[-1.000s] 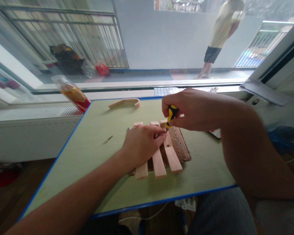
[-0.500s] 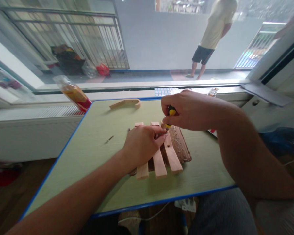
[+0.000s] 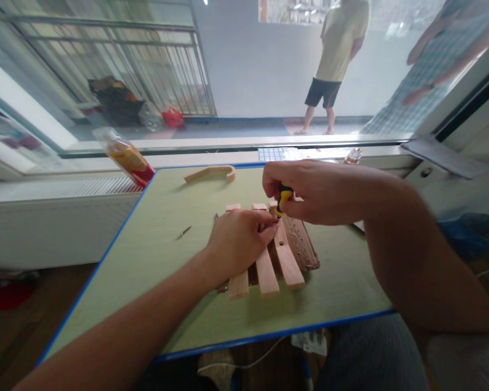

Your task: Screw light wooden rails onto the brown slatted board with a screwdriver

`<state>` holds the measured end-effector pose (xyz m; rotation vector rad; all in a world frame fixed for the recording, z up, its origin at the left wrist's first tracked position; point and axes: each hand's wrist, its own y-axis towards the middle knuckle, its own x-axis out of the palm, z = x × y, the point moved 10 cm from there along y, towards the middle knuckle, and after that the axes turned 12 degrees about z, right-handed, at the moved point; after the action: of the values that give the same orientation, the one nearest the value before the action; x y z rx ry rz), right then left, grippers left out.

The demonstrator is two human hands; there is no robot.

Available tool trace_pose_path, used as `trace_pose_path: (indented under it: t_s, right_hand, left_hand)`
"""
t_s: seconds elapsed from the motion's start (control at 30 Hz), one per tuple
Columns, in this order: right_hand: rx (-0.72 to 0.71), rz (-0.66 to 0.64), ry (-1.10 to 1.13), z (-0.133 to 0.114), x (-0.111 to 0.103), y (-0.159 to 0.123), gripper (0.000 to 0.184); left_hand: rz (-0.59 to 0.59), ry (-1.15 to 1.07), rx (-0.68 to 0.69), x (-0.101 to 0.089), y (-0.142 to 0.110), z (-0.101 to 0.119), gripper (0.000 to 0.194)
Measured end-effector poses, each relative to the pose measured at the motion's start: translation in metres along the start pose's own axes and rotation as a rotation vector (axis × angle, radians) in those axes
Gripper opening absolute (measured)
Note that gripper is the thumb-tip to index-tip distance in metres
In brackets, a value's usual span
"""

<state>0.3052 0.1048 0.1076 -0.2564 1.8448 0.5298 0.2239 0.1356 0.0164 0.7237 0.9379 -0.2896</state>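
Note:
My right hand (image 3: pixel 299 190) is closed around the yellow-and-black handle of a screwdriver (image 3: pixel 284 199), its tip pointing down at the right-hand wooden slat (image 3: pixel 288 263). My left hand (image 3: pixel 242 236) rests over the other two slats, thumb and forefinger pinched at the screwdriver's tip; whatever sits between them is too small to make out. The middle slat (image 3: pixel 268 277) and the left slat (image 3: pixel 238 285) stick out below that hand. Under the slats lies a dark brown wooden board (image 3: pixel 303 241) pitted with small holes. An open hole shows in the right-hand slat.
On the green table (image 3: pixel 146 282) lie a curved wooden piece (image 3: pixel 209 172) at the back and a small metal bit (image 3: pixel 185 232) at the left. A bottle (image 3: pixel 128 157) leans near the far left corner. Two people, one in a pale shirt (image 3: pixel 342 43), stand beyond the window.
My right hand has dropped slightly and turned with the screwdriver. My left hand holds its place. Outside, the person in the pale shirt has shifted left, and another person has come in at the right.

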Motion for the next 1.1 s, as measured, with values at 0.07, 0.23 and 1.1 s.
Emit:
trace_pose_path:
  t_s: [0.07,0.23,1.1]
  right_hand:
    - [-0.012,0.013,-0.005,-0.0016,-0.0017,0.0011,0.023]
    - [-0.045,0.056,-0.051,-0.0042,-0.0069,0.0025,0.013]
    - [0.099,0.111,-0.272,0.0036,-0.0079,0.0080,0.021]
  left_hand:
    - [0.002,-0.008,0.006,-0.0008,-0.0001,0.0011,0.019]
    - [-0.003,-0.033,0.006,-0.0004,-0.0009,0.0008,0.020]
    - [0.046,-0.170,0.063,-0.0071,-0.0005,0.0066,0.024]
